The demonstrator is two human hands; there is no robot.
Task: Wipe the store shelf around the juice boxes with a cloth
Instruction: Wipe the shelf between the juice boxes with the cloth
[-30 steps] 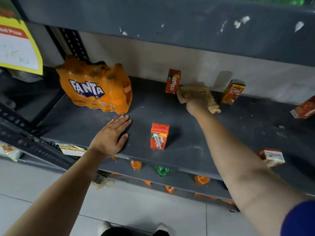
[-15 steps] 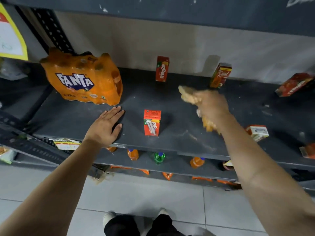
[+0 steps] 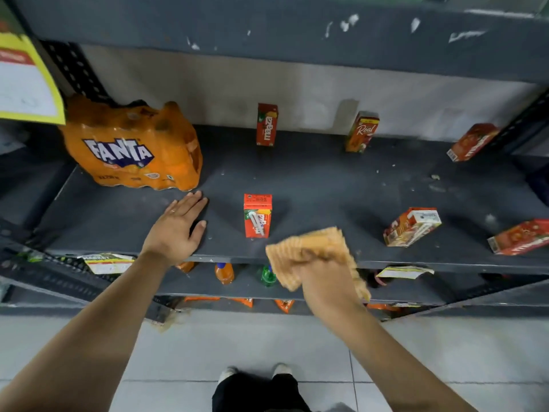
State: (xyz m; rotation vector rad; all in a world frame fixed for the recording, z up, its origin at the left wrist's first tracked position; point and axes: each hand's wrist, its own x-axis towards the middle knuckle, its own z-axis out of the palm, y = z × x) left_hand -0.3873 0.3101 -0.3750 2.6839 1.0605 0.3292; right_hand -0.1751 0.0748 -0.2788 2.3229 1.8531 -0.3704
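The dark grey shelf (image 3: 320, 185) carries several small juice boxes. One red box (image 3: 257, 215) stands near the front, a Maaza box (image 3: 266, 124) and a Real box (image 3: 362, 132) stand at the back, and others lie tipped at the right (image 3: 411, 226). My right hand (image 3: 326, 281) is shut on a tan waffle cloth (image 3: 309, 251), held at the shelf's front edge, just right of the front box. My left hand (image 3: 175, 227) lies flat on the shelf with fingers apart, left of that box.
An orange Fanta multipack (image 3: 133, 150) sits at the shelf's back left, just beyond my left hand. Crumbs dot the shelf's right part (image 3: 433, 181). Bottles (image 3: 224, 272) stand on the lower shelf. A yellow price sign (image 3: 26, 81) hangs at top left. My shoes (image 3: 255, 373) are on the tiled floor.
My right hand dragged the cloth from the back of the shelf, between the Maaza and Real boxes, forward to the front edge. My left hand stayed flat in place.
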